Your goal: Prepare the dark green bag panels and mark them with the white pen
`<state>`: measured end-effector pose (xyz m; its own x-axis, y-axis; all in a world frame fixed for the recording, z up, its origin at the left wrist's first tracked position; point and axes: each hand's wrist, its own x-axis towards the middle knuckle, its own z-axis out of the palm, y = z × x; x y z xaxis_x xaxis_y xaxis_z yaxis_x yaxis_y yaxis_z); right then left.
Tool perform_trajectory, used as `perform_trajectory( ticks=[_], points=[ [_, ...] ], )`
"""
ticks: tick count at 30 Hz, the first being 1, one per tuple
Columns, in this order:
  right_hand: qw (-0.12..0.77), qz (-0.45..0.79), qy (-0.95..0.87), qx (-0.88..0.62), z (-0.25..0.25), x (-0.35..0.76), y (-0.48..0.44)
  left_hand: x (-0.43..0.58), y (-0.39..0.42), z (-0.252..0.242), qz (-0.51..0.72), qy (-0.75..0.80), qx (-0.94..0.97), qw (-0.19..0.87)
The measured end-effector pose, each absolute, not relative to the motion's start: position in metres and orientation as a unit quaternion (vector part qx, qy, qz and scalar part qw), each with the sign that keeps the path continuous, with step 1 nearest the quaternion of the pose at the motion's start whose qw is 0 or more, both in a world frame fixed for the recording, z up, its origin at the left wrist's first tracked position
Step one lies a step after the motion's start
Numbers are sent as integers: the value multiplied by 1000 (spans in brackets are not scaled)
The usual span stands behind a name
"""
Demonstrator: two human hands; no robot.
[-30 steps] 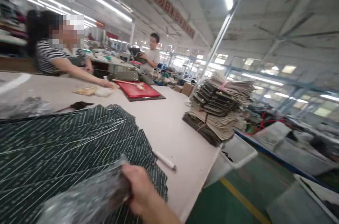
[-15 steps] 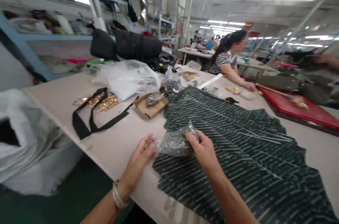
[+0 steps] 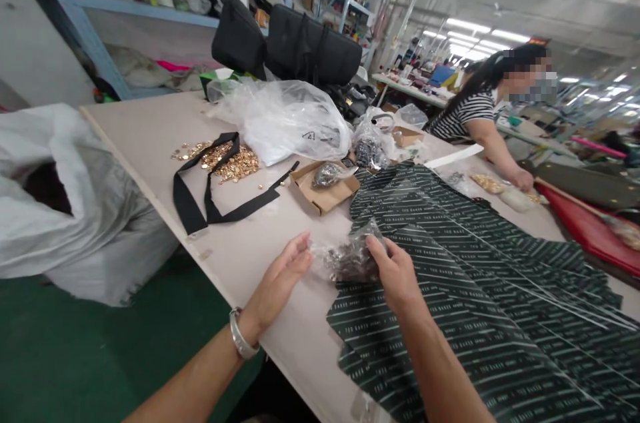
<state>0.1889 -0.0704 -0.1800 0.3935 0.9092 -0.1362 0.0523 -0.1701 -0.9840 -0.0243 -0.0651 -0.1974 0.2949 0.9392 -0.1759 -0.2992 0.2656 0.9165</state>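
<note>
My right hand pinches the top right of a clear plastic bag with small dark pieces inside, too blurred to name. The bag is just above the near left edge of a dark green printed fabric with white stripes and lettering. At the bag's left end is my left hand, its fingers stretched out and a silver bracelet on the wrist. Whether its fingertips touch the plastic I cannot tell. Beyond the hands, a shallow cardboard box has another small bag of dark pieces in it.
On the table lie a black strap, a heap of gold-coloured metal pieces and a large plastic bag. Black cases stand behind. A co-worker reaches over the right side. A white sack stands left.
The view has turned left and down, so the table's things appear farther right. My right hand still holds the bag, and my left hand stays at its left end.
</note>
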Motion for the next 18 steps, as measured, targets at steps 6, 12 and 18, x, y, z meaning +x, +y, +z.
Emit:
perform_trajectory(
  ticks=[6, 12, 18],
  points=[
    [551, 446, -365, -604, -176, 178, -74, -26, -65, -206, 465, 386, 403, 687],
    [523, 393, -419, -629, -168, 167, -69, -28, -63, -197, 471, 391, 401, 682],
    [522, 396, -427, -623, -162, 160, -62, -36, -60, -196, 459, 407, 470, 635]
  ],
)
